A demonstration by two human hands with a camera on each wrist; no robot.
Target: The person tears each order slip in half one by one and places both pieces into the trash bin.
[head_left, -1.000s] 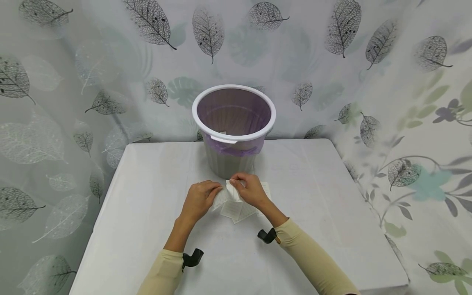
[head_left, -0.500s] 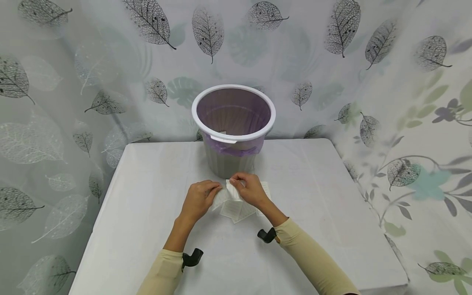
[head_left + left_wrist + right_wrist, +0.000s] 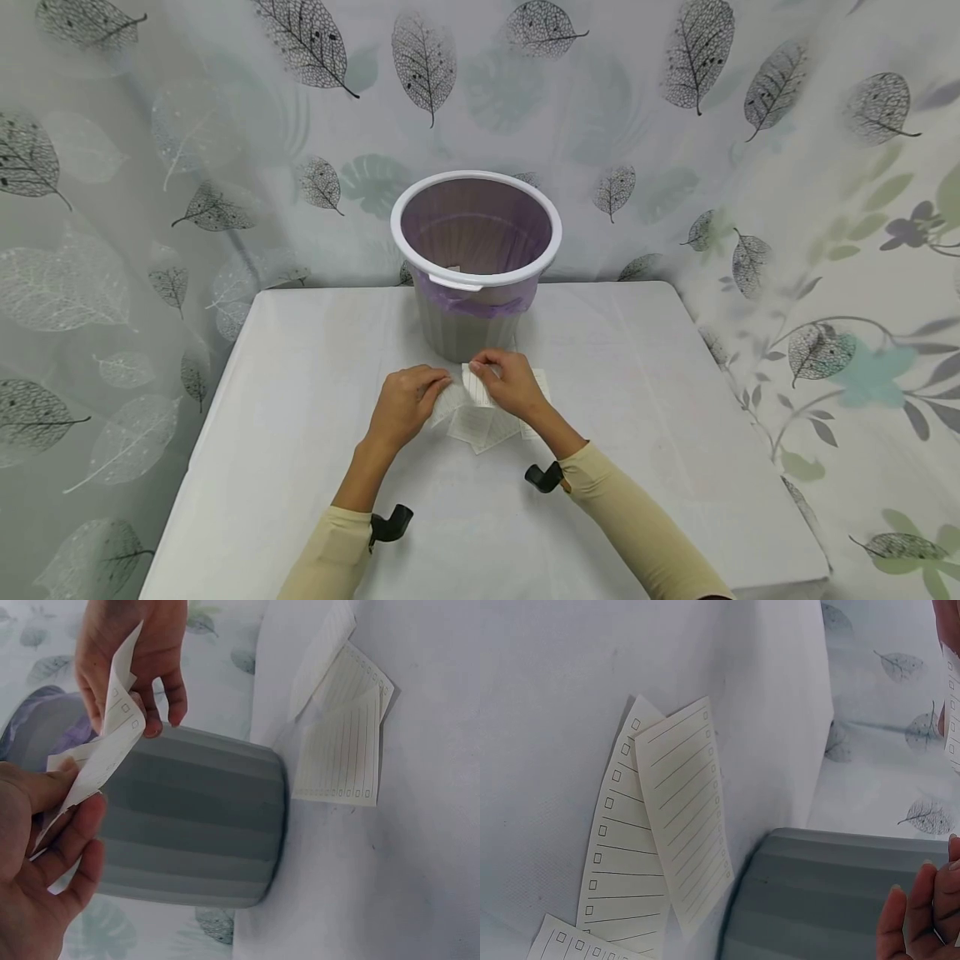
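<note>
Left hand (image 3: 405, 404): below and left of the head frame's centre, it pinched the held paper (image 3: 109, 754) between thumb and fingers.
Right hand (image 3: 510, 387): just right of it, thumb and fingertips pinched the same paper.
Shift: barely any over the last second; the right hand and paper sat a trace higher and further right, so the paper was neither let go nor laid down.
Held paper: thin, pale, bent and twisted, printed with small boxes, at the left wrist frame's upper left; one layer or several, I could not tell.
Loose sheets (image 3: 686, 810): flat, ruled, narrow, overlapping, lower left of the right wrist frame.
Bin (image 3: 465, 329): grey, ribbed, tapering, upper centre of the head frame, with a smooth white rim (image 3: 396, 227) and crinkled purple liner (image 3: 483, 308).
Curtain (image 3: 120, 225): leaf-printed, behind.
</note>
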